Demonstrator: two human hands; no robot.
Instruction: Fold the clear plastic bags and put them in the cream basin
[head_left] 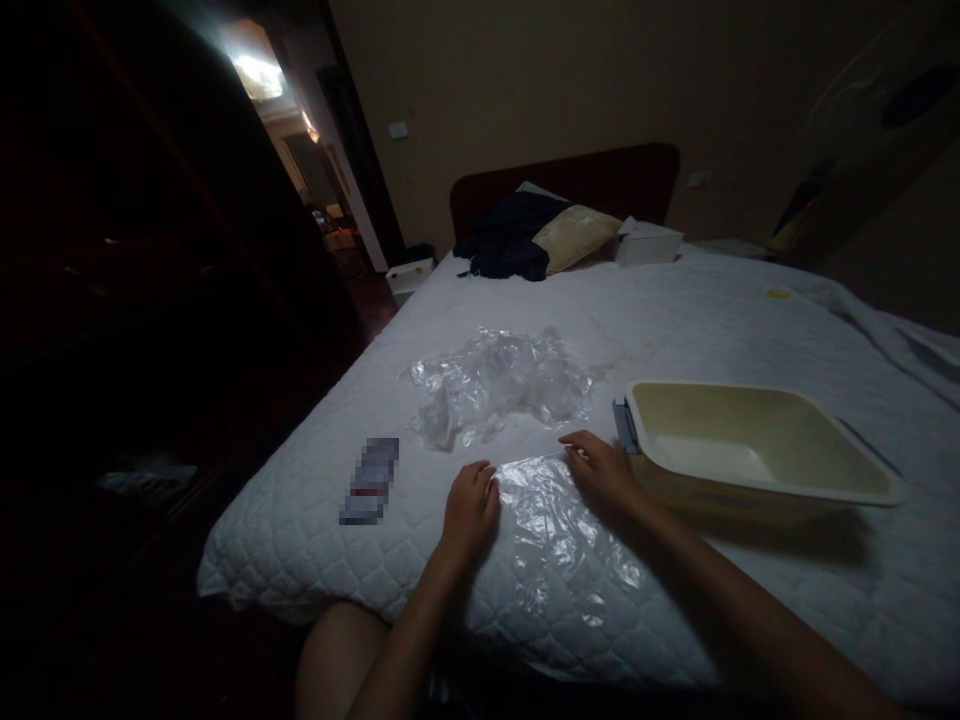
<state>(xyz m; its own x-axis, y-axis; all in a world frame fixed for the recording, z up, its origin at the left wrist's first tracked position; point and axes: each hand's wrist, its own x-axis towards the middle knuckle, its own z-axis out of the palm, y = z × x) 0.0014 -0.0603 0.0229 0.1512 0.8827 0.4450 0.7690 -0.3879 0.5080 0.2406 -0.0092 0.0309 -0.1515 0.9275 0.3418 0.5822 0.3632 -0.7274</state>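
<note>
Spreading over the near part of the quilted bed point(300, 535), the clear plastic sheet point(559, 525) lies creased and glossy, its far edge running nearly straight between the person's two hands. Take the sheet as the centre of a clock, with twelve toward the headboard point(622, 170). The left hand point(471, 505) sits near ten o'clock, fingers loosely curled at the far corner; whether they pinch the film or only rest against it, I cannot tell. The right hand point(598, 470) is at one o'clock, index finger reaching out and thumb close beneath it, the far edge apparently caught in that small gap. The film should be next to weightless, limp and slick, likely to cling to itself, fold over or slide on the quilt, and thin enough to tear under a sharp tug. A light fingertip pinch at each far corner, with the edge kept gently taut, seems the best hold; grabbing the middle would only bunch it. At eleven o'clock a crumpled heap of clear plastic point(502, 385) lies just beyond the hands. A pale tub point(750, 505) stands between two and three o'clock, its grey latch point(625, 427) near the right hand, and a blurred-out flat object point(370, 482) lies past the left hand toward nine.
</note>
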